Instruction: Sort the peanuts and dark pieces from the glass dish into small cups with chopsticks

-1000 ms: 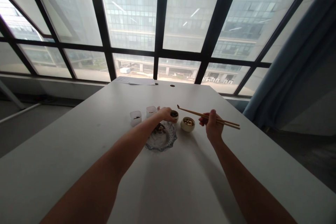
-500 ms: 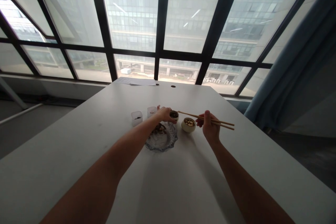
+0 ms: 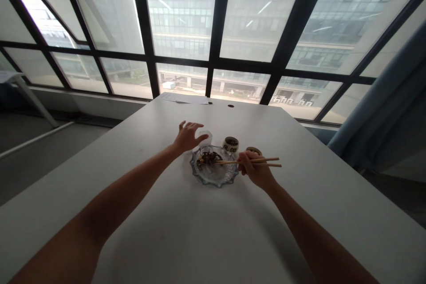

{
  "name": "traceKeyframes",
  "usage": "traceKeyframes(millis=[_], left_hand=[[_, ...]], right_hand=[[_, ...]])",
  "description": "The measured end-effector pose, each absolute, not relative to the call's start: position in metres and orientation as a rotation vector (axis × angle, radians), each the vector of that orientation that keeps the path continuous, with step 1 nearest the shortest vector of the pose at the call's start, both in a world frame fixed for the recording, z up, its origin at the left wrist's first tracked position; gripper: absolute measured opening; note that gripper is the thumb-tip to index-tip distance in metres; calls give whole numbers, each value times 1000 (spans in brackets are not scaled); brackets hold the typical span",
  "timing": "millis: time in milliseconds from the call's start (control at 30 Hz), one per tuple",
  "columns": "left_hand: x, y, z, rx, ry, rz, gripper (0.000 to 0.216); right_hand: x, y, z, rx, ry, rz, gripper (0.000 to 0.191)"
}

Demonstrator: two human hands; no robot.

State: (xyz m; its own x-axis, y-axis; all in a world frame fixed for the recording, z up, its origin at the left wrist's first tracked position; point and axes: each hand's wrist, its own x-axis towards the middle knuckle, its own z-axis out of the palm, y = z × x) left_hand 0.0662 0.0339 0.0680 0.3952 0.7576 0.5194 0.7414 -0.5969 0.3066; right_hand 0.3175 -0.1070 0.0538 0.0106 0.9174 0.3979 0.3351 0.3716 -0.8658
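My right hand is closed around a pair of wooden chopsticks. Their tips reach into a scalloped glass bowl, touching or close to a heap of dark brown pieces at its far left side. With fingers spread, my left hand hovers at the bowl's upper left. It is beside a small translucent plastic cup, partly behind the thumb; contact between them is unclear. A small pale cup with dark markings stands behind the bowl. Another round cup is partly hidden by my right hand.
All of this stands on a white table. Papers lie at its far edge near two dark round holes. Beyond is a large black-framed window, with a blue curtain at the right.
My left hand has left the dark-filled cup, moved left and opened. My right hand has brought the chopstick tips down into the glass bowl. The view has shifted slightly.
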Motion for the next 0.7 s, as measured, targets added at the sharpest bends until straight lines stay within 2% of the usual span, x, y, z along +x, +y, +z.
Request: traceKeyframes(millis=[167,400,700], left_hand=[[22,26,37,2422,1568,1230,43],[12,29,-13,2194,1594,1208,59],[13,30,-20,2108,1451,1173,72]], right_hand=[[314,-109,37,-1161,-1362,493,52],[308,-115,32,-1158,-1334,466,53],[308,-109,21,-1219,-1591,337,41]])
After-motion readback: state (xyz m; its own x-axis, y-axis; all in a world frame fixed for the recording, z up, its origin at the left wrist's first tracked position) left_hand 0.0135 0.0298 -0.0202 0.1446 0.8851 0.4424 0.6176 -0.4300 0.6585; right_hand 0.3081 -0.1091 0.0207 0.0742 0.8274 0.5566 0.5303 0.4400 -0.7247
